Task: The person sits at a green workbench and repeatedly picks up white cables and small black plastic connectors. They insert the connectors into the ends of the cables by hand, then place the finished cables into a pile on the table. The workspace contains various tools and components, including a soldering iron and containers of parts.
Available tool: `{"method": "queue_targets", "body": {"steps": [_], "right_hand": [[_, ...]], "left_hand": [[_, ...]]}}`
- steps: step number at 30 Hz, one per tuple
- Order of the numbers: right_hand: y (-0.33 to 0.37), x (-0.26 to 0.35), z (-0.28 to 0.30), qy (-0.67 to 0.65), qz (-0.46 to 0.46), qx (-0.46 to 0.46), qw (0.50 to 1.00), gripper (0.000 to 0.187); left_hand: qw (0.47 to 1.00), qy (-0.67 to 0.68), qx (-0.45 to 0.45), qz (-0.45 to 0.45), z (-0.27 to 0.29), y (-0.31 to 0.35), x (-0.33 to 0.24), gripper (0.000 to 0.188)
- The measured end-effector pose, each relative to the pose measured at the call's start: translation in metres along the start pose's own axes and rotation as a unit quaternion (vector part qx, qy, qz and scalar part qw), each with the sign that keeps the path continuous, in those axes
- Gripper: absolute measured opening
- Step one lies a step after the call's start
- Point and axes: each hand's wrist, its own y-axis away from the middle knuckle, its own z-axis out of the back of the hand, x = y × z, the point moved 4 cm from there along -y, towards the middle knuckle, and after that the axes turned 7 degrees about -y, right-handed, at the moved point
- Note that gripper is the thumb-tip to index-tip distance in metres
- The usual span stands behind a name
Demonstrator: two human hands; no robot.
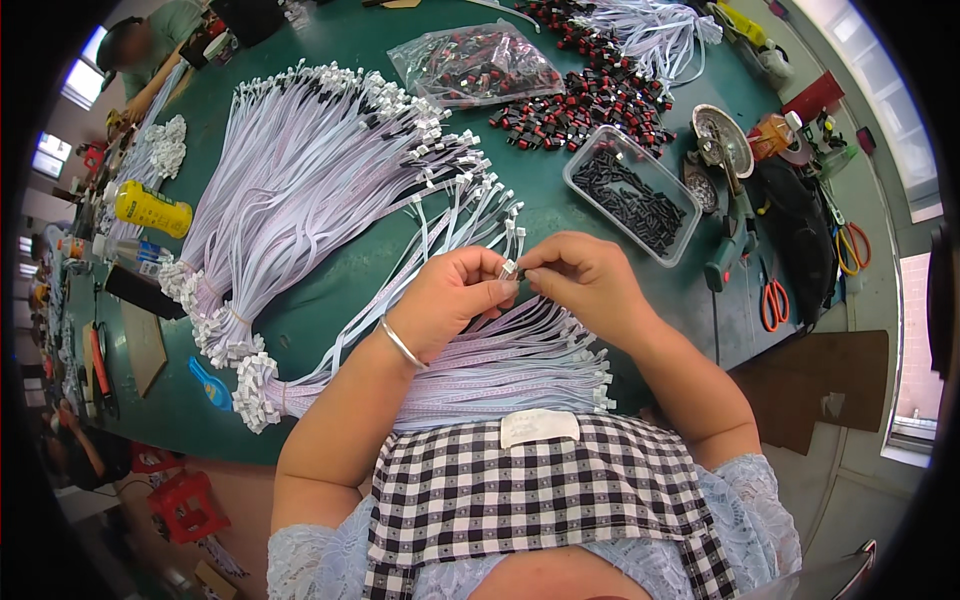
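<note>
My left hand (462,290), with a metal bangle on the wrist, pinches a flat white ribbon cable near its small white connector (509,268). From the other side my right hand (585,278) has thumb and forefinger closed beside that connector; what sits between its fingertips is too small to make out. Beneath both hands spreads a bundle of white ribbon cables (490,365), tied near its left end, with white connectors at both ends. Several cables of this bundle fan up beyond my left hand. A clear plastic box (664,257) of short black tubes stands just beyond my right hand.
A larger cable bundle (300,190) lies left on the green table. Far back are a clear bag (475,65) and a loose pile of black-and-red parts (590,115). At right lie a green heat tool (728,245) and orange-handled scissors (774,303). A yellow bottle (150,208) stands left.
</note>
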Motion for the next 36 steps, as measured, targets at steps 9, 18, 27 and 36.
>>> {"method": "queue_targets", "body": {"steps": [9,18,27,36], "right_hand": [[0.000,0.007,0.000,0.079,0.034,0.010,0.996,0.011],[0.001,-0.014,0.006,-0.062,-0.111,0.013,0.992,0.011],[-0.002,-0.019,0.007,-0.205,-0.166,0.031,0.964,0.014],[-0.008,-0.013,-0.004,-0.148,-0.168,0.075,0.972,0.013]], "left_hand": [[1.000,-0.022,-0.003,0.004,0.001,-0.001,0.001,0.012],[1.000,-0.025,-0.006,-0.017,-0.002,0.004,-0.008,0.020],[0.997,-0.077,-0.027,-0.018,0.007,0.004,-0.014,0.024],[0.968,-0.215,-0.085,-0.097,0.006,0.007,-0.014,0.029]]}}
